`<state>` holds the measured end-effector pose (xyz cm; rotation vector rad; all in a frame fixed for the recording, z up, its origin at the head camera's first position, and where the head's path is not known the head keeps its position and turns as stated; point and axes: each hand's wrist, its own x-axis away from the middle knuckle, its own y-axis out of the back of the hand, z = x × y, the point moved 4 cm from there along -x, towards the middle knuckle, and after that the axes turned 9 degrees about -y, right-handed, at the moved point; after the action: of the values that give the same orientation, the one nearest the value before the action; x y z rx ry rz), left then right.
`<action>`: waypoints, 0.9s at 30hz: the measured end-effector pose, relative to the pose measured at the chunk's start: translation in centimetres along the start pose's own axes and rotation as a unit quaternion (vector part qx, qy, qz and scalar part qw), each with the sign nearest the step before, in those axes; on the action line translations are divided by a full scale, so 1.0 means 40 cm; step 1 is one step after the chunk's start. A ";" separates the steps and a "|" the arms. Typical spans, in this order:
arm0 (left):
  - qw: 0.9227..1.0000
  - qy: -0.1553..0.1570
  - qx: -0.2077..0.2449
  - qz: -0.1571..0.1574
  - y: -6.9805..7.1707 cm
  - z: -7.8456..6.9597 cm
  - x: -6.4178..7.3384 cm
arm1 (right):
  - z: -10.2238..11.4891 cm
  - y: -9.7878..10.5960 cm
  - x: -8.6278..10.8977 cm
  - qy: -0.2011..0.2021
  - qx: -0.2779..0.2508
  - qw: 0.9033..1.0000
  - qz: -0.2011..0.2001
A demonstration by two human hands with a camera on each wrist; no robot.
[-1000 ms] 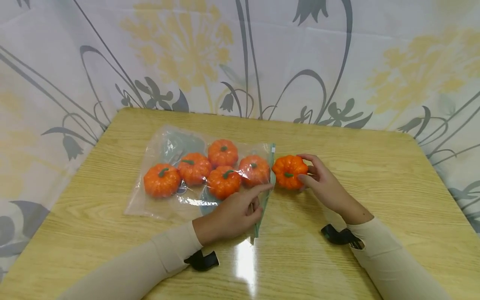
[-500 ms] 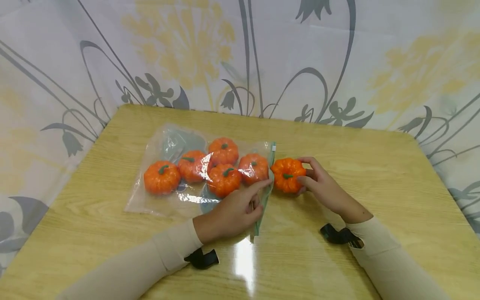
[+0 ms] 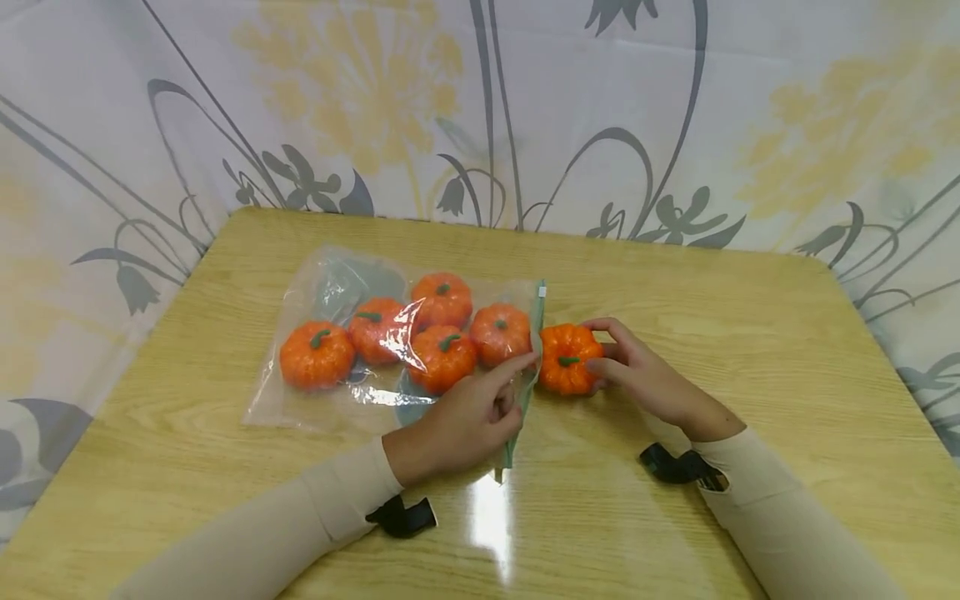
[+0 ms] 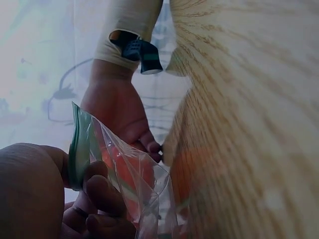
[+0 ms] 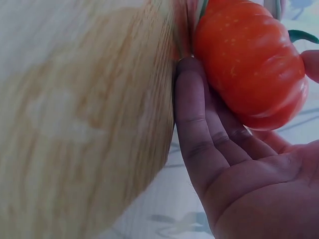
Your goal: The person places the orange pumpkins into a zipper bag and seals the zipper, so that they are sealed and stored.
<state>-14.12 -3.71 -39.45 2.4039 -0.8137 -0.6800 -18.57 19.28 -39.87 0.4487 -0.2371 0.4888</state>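
Note:
A clear zip bag [image 3: 337, 414] with a green zip edge lies flat, several small orange toy pumpkins [image 3: 317, 357] inside it. My left hand [image 3: 457, 425] rests over the bag's open end. In the left wrist view its thumb and fingers [image 4: 102, 191] pinch the green zip edge [image 4: 79, 144]. At the bag's mouth, my right hand [image 3: 637, 367] holds another orange pumpkin [image 3: 566, 354] with a green stem, its left side against the zip edge. The right wrist view shows the fingers [image 5: 192, 109] under this pumpkin [image 5: 249, 64] and the thumb near its stem.
The bag lies on a wood-grain table [image 3: 750, 333]. A white floral-patterned cloth [image 3: 562, 108] hangs behind the table. The bag's white slider [image 3: 542, 292] sits at the far end of the zip edge.
My right hand has brought its pumpkin slightly left and nearer to me, up against the bag's zip edge. The left hand has stayed nearly in place on the bag.

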 end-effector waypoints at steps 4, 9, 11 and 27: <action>1.000 -0.006 0.008 0.000 -0.001 -0.001 -0.001 | -0.001 -0.006 0.001 -0.008 0.003 1.000 0.010; 1.000 -0.013 0.009 0.000 0.001 -0.002 -0.004 | 0.004 -0.010 0.004 -0.002 -0.001 1.000 0.016; 1.000 -0.012 0.011 -0.001 0.001 -0.002 -0.005 | 0.006 -0.011 0.003 0.004 -0.008 1.000 0.019; 1.000 -0.016 0.022 -0.009 0.003 -0.004 -0.005 | 0.017 -0.036 0.001 0.010 -0.020 0.999 0.033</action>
<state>-14.19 -3.61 -39.19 2.4481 -0.8292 -0.7168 -17.89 17.85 -39.75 0.3979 -0.2418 0.5520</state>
